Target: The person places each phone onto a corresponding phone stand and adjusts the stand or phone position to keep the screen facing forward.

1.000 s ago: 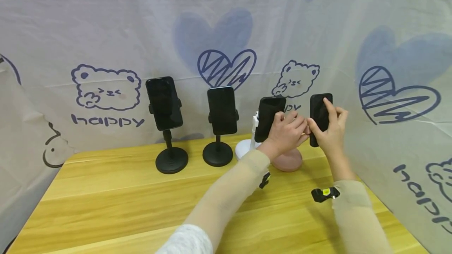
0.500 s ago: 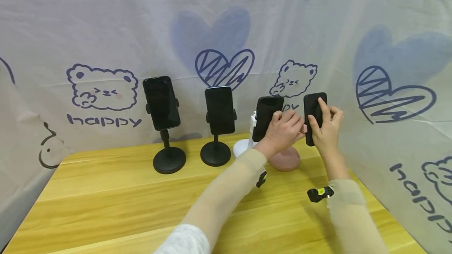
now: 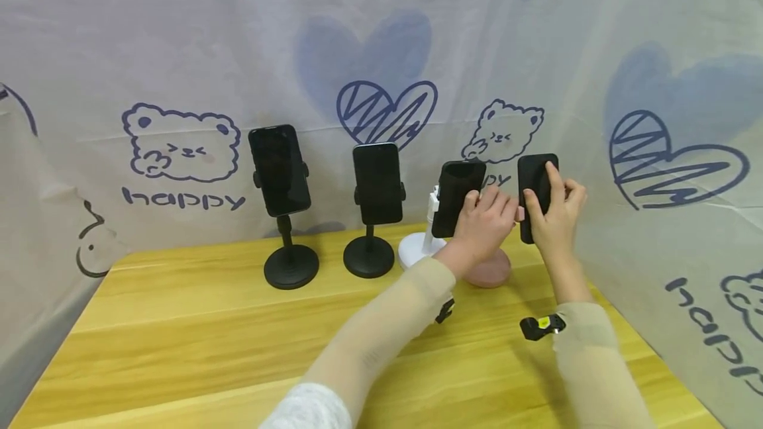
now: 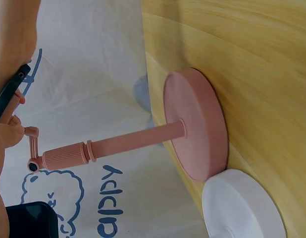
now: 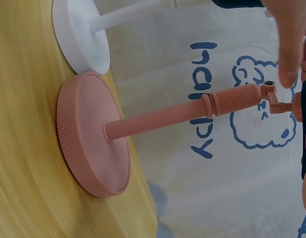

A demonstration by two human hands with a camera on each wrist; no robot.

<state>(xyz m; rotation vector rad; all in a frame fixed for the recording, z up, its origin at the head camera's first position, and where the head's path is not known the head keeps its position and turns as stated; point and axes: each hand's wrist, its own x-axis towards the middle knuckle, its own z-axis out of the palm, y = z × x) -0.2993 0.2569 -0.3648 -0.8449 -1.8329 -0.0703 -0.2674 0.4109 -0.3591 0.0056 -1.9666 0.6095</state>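
Note:
My right hand [image 3: 556, 220] grips a black smartphone [image 3: 533, 181] upright, with the thumb at its left edge and a finger near its top right. To its left, my left hand [image 3: 484, 218] holds the clamp of a pink phone stand [image 4: 138, 141] with curled fingers. The stand's round pink base [image 5: 93, 134] is flat on the table, and its stem rises to a small hinge beneath the clamp. In both wrist views the phone appears edge-on at the clamp; whether it sits fully between the clamp arms cannot be told.
A white stand [image 3: 411, 249] bearing a phone [image 3: 454, 194] stands close beside the pink base. Farther left are two black stands [image 3: 291, 266] [image 3: 368, 255] with phones. Printed cloth [image 3: 268, 38] hangs behind the wooden table [image 3: 197, 343] and along its right side.
The phone in my right hand has moved slightly left, closer to the pink stand. My right thumb has shifted from beside the left fingers onto the phone. The left hand keeps its hold.

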